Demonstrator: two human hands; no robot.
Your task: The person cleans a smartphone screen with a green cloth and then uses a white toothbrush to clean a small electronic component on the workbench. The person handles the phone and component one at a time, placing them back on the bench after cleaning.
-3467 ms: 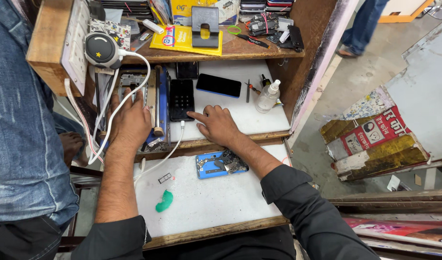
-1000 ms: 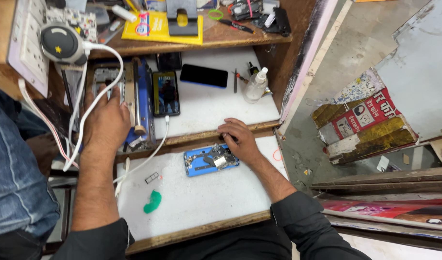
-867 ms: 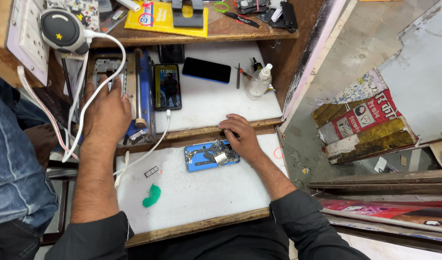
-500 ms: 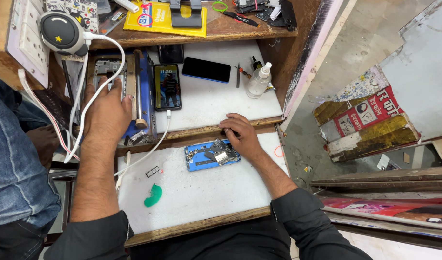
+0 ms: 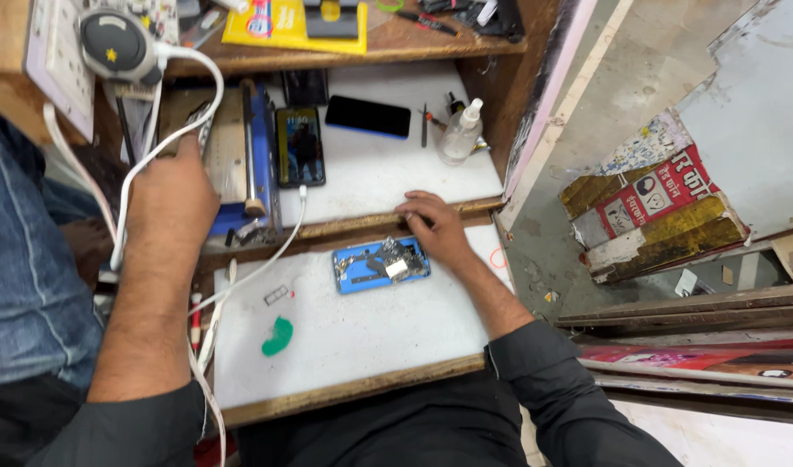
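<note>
Two bare hands were at work over a white bench (image 5: 370, 346) with a wooden front edge. The right hand (image 5: 435, 227) lay palm down at the far right end of an opened blue phone (image 5: 381, 264), its fingers curled together and touching the phone's upper right corner and the wooden ledge behind it; whether they pinched any small part could not be told, since the fingertips were hidden under the hand. The phone lay flat with its inner parts showing, stretching away to the left of that hand. Further left of it a small metal tray piece (image 5: 276, 295) lay on the white surface, and nearer the person a green scrap (image 5: 278, 336).

The left hand (image 5: 172, 195) was raised well away to the left, back toward the camera, fingers reaching up against a blue-edged upright board (image 5: 260, 156) and the clutter beside it; its grip could not be made out. A white cable (image 5: 180, 130) looped over that hand from a round grey charger (image 5: 115, 43) above. Just right of the board, on the raised white shelf, lay a lit phone (image 5: 300, 147) with a cable plugged in, then a dark phone (image 5: 368, 117), and a clear squeeze bottle (image 5: 461, 134) beyond the right hand. A person in blue denim (image 5: 25, 259) stood at the far left.
</note>
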